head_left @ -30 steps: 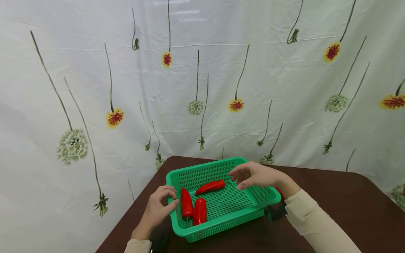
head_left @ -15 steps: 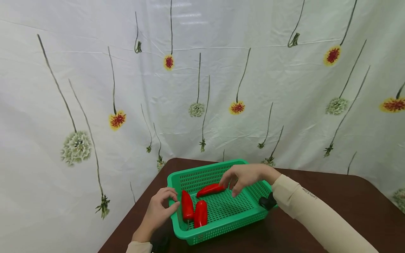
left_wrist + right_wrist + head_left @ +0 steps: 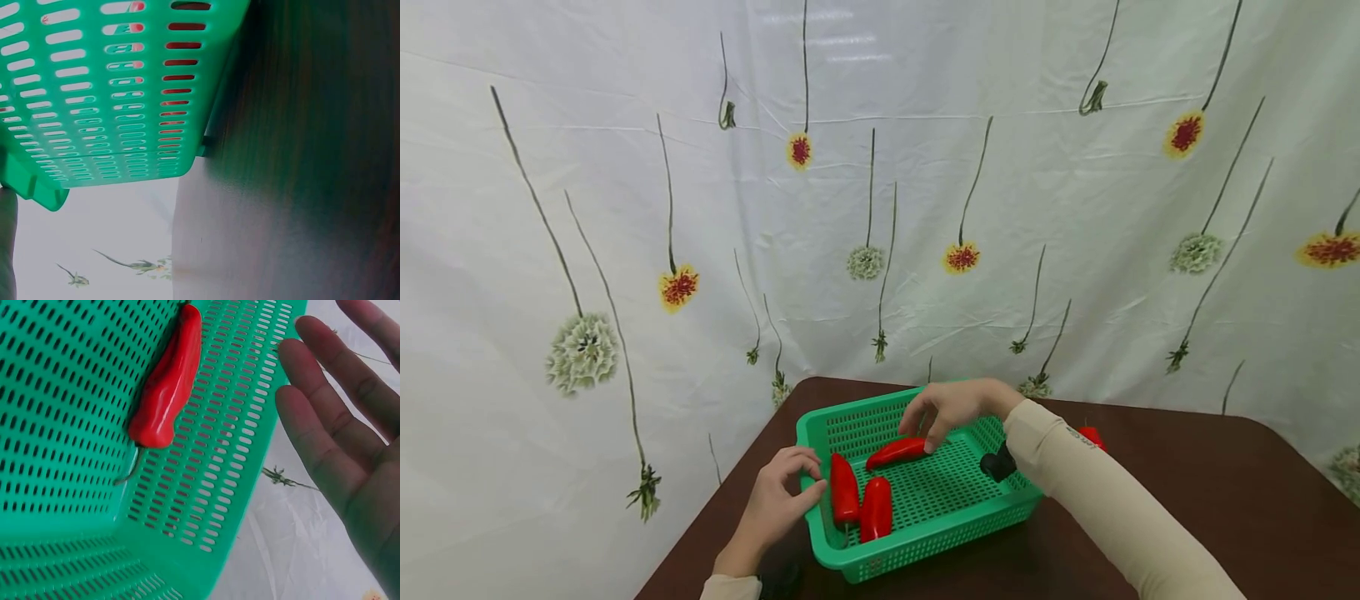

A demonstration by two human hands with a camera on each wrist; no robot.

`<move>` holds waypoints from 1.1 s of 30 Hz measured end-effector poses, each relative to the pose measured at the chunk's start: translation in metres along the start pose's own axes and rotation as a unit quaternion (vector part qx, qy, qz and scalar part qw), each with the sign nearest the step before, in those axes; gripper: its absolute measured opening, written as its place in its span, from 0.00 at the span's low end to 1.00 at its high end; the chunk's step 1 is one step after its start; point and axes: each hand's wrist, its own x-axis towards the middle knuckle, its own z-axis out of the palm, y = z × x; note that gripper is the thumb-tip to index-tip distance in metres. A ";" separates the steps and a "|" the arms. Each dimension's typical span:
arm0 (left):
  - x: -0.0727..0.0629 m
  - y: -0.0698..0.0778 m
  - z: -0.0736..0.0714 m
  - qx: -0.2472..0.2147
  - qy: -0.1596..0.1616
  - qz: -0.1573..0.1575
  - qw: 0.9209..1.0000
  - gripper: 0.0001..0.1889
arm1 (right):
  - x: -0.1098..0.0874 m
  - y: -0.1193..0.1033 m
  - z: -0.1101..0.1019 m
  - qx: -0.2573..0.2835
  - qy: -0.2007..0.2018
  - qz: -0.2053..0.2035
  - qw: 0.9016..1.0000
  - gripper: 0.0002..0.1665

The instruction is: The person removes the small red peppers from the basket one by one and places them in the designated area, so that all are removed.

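A green plastic basket [image 3: 955, 517] with slotted walls stands on the dark table. Three red peppers lie in it: one along the back [image 3: 897, 452], one at the left [image 3: 844, 492] and one at the front left [image 3: 876, 510]. My left hand [image 3: 778, 492] holds the basket's left rim between thumb and fingers; the left wrist view catches only a finger at its edge. Over the back pepper hovers my right hand [image 3: 951, 408], fingers spread and slightly bent. In the right wrist view that hand [image 3: 350, 425] holds nothing and is apart from the pepper [image 3: 167, 387].
Another red thing [image 3: 1092, 435] lies on the table [image 3: 1195, 492] right of the basket, partly behind the right sleeve [image 3: 1097, 483]. A black wrist device [image 3: 997, 463] hangs under the right wrist. A white flower-print cloth [image 3: 1075, 192] hangs behind the table.
My right hand has moved left over the basket, from its right side to above the back pepper. The left hand stays at the rim, and the peppers lie as before.
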 end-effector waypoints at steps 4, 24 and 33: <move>0.000 0.000 0.000 0.001 0.001 -0.001 1.000 0.16 | 0.013 0.002 0.001 0.003 0.002 -0.005 1.000 0.26; 0.001 0.000 0.000 0.012 0.007 -0.010 1.000 0.19 | 0.066 0.013 0.024 0.041 -0.017 0.003 0.999 0.26; 0.000 0.001 0.002 0.002 0.003 0.002 1.000 0.18 | 0.076 0.015 0.032 0.000 -0.039 0.027 0.999 0.28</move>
